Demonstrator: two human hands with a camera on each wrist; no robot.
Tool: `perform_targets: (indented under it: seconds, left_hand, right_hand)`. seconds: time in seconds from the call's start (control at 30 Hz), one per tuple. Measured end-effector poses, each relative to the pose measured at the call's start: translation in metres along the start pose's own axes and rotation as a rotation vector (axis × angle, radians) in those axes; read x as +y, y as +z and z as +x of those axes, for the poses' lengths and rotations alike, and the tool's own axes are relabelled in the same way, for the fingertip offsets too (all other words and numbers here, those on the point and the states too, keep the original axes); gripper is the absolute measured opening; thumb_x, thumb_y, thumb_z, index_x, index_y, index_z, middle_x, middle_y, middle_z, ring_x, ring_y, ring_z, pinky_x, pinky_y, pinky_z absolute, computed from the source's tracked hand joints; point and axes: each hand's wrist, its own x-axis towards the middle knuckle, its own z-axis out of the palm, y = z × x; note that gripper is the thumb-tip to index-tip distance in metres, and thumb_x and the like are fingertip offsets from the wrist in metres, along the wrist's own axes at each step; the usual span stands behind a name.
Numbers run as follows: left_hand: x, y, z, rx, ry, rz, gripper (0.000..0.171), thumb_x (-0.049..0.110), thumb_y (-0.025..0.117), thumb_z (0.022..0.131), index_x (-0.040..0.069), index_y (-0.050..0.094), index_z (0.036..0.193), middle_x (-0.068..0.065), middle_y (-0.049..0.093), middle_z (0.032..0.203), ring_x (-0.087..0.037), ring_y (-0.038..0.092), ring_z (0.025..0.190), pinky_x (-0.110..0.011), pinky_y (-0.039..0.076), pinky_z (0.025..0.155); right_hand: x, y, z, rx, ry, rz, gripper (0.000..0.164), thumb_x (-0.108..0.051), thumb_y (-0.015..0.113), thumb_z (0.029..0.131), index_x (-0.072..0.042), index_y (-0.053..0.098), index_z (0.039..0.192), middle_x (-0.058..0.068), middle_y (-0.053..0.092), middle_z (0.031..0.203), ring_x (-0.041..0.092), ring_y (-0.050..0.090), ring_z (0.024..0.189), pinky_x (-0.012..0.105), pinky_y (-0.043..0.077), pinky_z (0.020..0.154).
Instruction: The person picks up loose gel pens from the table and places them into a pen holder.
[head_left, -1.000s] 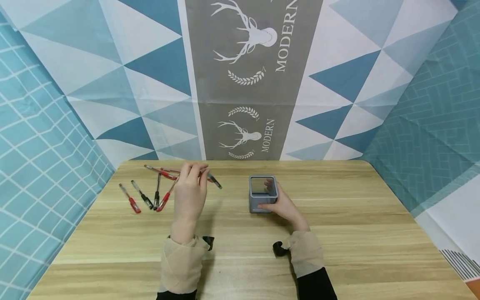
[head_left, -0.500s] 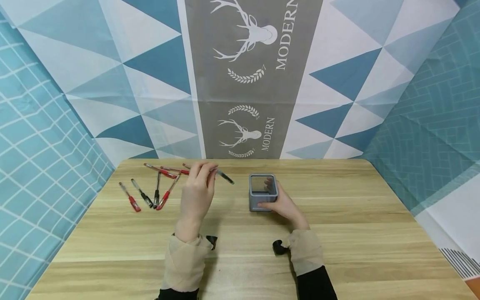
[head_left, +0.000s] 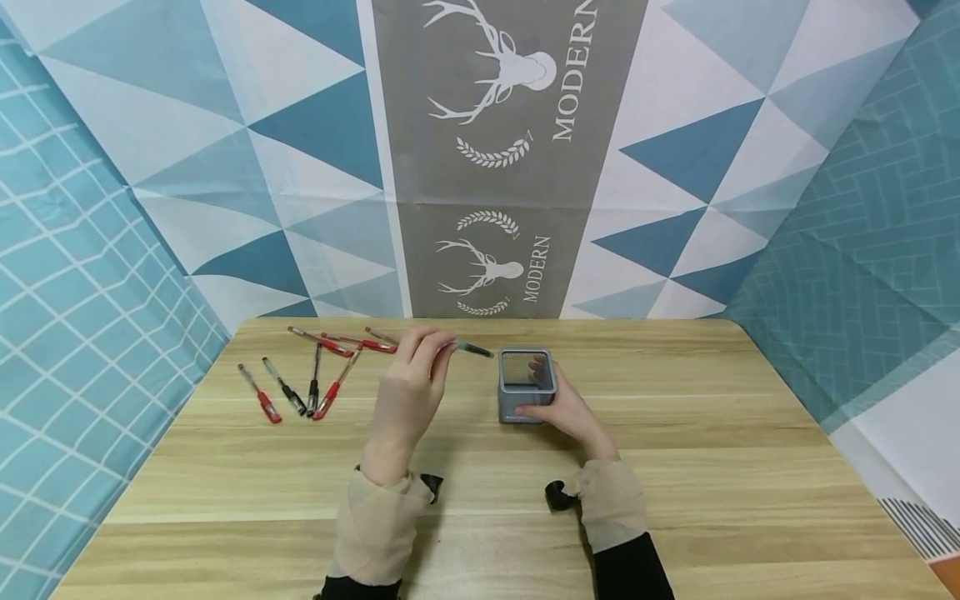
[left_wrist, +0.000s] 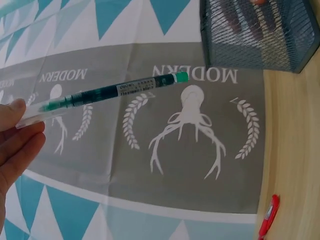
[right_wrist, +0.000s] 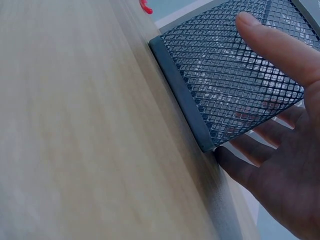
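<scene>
Person's L hand is pinching a green pen just left of the mesh cup, prob. keeping its far end free, while R hand is gripping the cup, prob. to steady it.

The pen, with a clear end, a dark green barrel, a pale label and a bright green tip, is pinched by its clear end in the left hand, raised off the worktop and slanting slightly, its green tip near the cup's rim but apart from it. The cup, grey mesh with a square rim and a solid base band, stands upright on the worktop, gripped by the right hand.
</scene>
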Motion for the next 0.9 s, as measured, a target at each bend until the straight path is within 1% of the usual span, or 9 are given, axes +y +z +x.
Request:
perform_targets:
  seconds: [0.17, 0.3, 0.43, 0.57, 0.67, 0.9]
  left_hand:
    - [0.002, 0.005, -0.002, -0.007, 0.026, -0.015, 0.012, 0.004, 0.068, 0.078, 0.002, 0.064, 0.089, -0.01, 0.058, 0.088, -0.019, 0.061, 0.073, -0.026, 0.053, 0.061]
    - [0.004, 0.008, -0.002, -0.022, 0.039, -0.04, 0.01, 0.004, 0.066, 0.08, 0.002, 0.064, 0.09, -0.009, 0.057, 0.088, -0.018, 0.061, 0.074, -0.025, 0.053, 0.062]
    - [0.006, 0.01, -0.002, -0.053, 0.052, -0.063, 0.01, 0.004, 0.064, 0.082, 0.002, 0.064, 0.092, -0.008, 0.058, 0.09, -0.017, 0.061, 0.077, -0.023, 0.053, 0.069]
    - [0.009, 0.012, -0.002, -0.083, 0.064, -0.073, 0.01, 0.004, 0.064, 0.082, 0.001, 0.064, 0.092, -0.008, 0.059, 0.091, -0.016, 0.062, 0.079, -0.021, 0.052, 0.074]
    - [0.011, 0.014, -0.002, -0.097, 0.076, -0.074, 0.009, 0.005, 0.064, 0.083, 0.002, 0.064, 0.091, -0.007, 0.059, 0.091, -0.015, 0.062, 0.079, -0.02, 0.052, 0.074]
    - [0.015, 0.02, -0.004, -0.129, 0.104, -0.054, 0.008, 0.007, 0.063, 0.084, 0.004, 0.064, 0.091, -0.005, 0.059, 0.091, -0.014, 0.062, 0.076, -0.021, 0.052, 0.067]
  right_hand:
    - [-0.001, 0.0, -0.001, 0.001, 0.015, -0.002, 0.092, -0.013, 0.079, 0.068, -0.01, 0.023, 0.141, 0.019, 0.033, 0.141, 0.035, 0.031, 0.131, 0.05, 0.025, 0.107]
    - [0.0, 0.0, -0.001, 0.003, 0.018, -0.006, 0.093, -0.014, 0.08, 0.068, -0.01, 0.022, 0.141, 0.02, 0.034, 0.141, 0.034, 0.032, 0.13, 0.049, 0.027, 0.106]
    - [0.001, 0.0, 0.0, 0.005, 0.009, -0.006, 0.093, -0.014, 0.079, 0.068, -0.008, 0.022, 0.141, 0.021, 0.034, 0.14, 0.035, 0.032, 0.13, 0.05, 0.027, 0.106]
    - [-0.014, -0.001, -0.005, -0.008, 0.028, 0.019, 0.092, -0.009, 0.078, 0.069, -0.004, 0.02, 0.141, 0.024, 0.032, 0.141, 0.036, 0.029, 0.131, 0.05, 0.024, 0.108]
    - [-0.027, -0.001, -0.009, -0.021, 0.041, 0.028, 0.091, -0.006, 0.076, 0.071, 0.0, 0.019, 0.141, 0.026, 0.03, 0.141, 0.038, 0.028, 0.132, 0.05, 0.023, 0.108]
    - [-0.032, -0.002, -0.01, -0.025, 0.04, 0.001, 0.09, -0.007, 0.076, 0.071, 0.0, 0.019, 0.141, 0.027, 0.031, 0.14, 0.039, 0.03, 0.13, 0.05, 0.025, 0.107]
